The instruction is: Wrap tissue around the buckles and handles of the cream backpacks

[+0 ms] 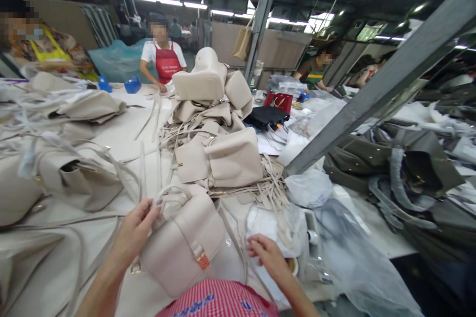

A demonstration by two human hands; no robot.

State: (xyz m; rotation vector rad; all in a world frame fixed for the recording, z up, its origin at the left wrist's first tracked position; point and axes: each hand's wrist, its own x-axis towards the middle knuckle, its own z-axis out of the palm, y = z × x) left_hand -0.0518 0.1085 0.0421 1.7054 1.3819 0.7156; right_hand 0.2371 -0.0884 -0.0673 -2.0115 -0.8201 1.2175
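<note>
Apparently, at the beige bag's (178, 245) ten o'clock, our left hand (140, 220) pinches its handle (172, 187); at three, our right hand (267, 252) curls, grasp unclear.

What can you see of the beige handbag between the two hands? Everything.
The beige handbag looks smooth and leather-like, its flap down, a narrow strip running to an orange-red clasp. It sits askew just beyond the checked apron, front toward the camera. The left grip is at its top handle; the right grip is apart.
</note>
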